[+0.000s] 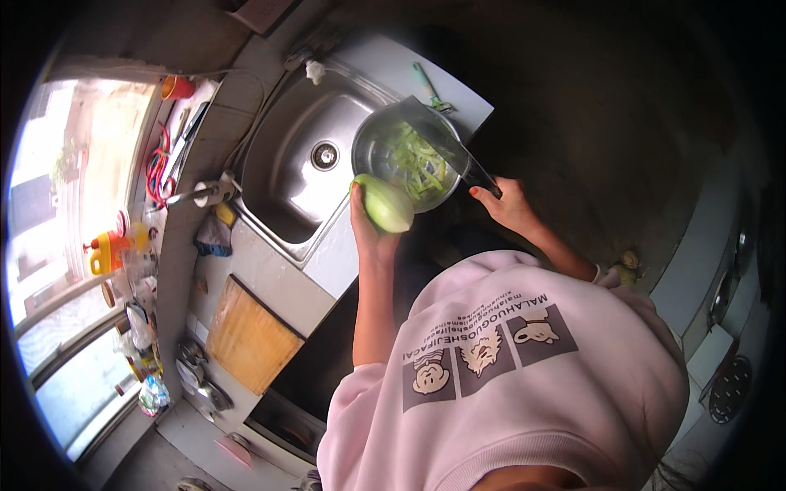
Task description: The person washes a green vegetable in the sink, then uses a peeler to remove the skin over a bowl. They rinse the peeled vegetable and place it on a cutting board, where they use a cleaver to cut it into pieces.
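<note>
My left hand (372,236) holds a pale green peeled gourd or similar vegetable (385,202) at the near left rim of a round metal bowl (363,138). In the bowl lie green strips (414,162) that look like peelings or cut pieces. My right hand (511,205) grips the black handle of a cleaver (433,126), whose broad blade reaches over the right part of the bowl. Blade and vegetable are apart. A peeler with a pale green handle (422,77) rests on the white counter beyond the bowl.
A steel sink (288,141) lies left of the bowl, with a faucet (212,191) at its left edge. A wooden cutting board (255,337) is on the counter nearer me. Bottles (109,251) and a red cup (178,88) line the windowsill. Metal lids (202,374) stand below them.
</note>
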{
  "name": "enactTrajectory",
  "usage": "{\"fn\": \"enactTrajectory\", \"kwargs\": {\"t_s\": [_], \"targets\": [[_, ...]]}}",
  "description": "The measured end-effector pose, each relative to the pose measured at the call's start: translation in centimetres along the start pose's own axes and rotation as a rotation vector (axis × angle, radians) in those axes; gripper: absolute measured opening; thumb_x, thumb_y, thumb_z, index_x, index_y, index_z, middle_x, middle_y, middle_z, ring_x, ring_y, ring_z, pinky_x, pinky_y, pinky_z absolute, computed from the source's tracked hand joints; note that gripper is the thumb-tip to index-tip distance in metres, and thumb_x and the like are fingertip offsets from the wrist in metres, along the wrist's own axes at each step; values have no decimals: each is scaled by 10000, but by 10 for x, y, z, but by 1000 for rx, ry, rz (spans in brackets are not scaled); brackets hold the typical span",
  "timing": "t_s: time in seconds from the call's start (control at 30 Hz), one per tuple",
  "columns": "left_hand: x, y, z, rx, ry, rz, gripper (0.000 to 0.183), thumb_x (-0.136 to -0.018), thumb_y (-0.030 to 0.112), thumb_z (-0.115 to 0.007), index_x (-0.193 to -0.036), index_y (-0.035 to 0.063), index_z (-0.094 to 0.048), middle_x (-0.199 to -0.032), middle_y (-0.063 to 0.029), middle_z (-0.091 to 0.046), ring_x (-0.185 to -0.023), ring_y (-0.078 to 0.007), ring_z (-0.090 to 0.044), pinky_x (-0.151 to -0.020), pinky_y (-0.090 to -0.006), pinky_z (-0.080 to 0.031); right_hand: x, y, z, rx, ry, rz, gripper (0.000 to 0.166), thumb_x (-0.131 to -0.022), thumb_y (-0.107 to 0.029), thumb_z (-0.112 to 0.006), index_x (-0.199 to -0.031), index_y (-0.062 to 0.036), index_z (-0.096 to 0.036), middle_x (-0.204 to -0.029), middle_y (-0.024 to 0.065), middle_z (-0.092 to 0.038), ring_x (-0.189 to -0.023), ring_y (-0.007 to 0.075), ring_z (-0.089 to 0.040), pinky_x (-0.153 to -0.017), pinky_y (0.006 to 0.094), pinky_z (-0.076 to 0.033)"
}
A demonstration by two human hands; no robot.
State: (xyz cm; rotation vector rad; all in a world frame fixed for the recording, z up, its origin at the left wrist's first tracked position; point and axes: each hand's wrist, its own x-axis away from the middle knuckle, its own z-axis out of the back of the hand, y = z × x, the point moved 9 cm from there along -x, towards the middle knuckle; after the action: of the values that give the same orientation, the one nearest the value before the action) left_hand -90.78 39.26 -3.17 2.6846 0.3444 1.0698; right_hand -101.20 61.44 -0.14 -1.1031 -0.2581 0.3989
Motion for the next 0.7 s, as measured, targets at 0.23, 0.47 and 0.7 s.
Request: {"fn": "enactTrajectory", "kwargs": {"t_s": [0.23,0.47,0.7], "targets": [[2,0,23,5,165,-77,330,-903,305,-597,-1146,96,-517,-1144,-152,-567,-1086,-333,-564,-932,-536,-463,-8,-57,-59,-110,-191,-22,417,-658,-272,-860,-949,-39,-673,-544,-46,-486,-512,33,-422,-474,233,-391],[24,-7,28,-401,-33,-3,474,-830,223,-671,-1200,-4,-482,-1170,-191,-558,-1070,-325,-583,-902,-557,-487,-28,-33,-61,-39,-262,31,378,-699,-269,-843,-888,9,-671,-530,-24,-433,-542,31,-359,-453,244,-338],[34,-2,-28,-1083,-293,-2,610,-619,62,-816,-1159,5,-538,-1036,-66,-618,-925,-159,-594,-812,-294,-486,-28,-65,-62,-33,-367,154,369,-777,-231,-743,-1121,-118,-674,-909,135,-695,-791,224,-699,-718,324,-531]]}}
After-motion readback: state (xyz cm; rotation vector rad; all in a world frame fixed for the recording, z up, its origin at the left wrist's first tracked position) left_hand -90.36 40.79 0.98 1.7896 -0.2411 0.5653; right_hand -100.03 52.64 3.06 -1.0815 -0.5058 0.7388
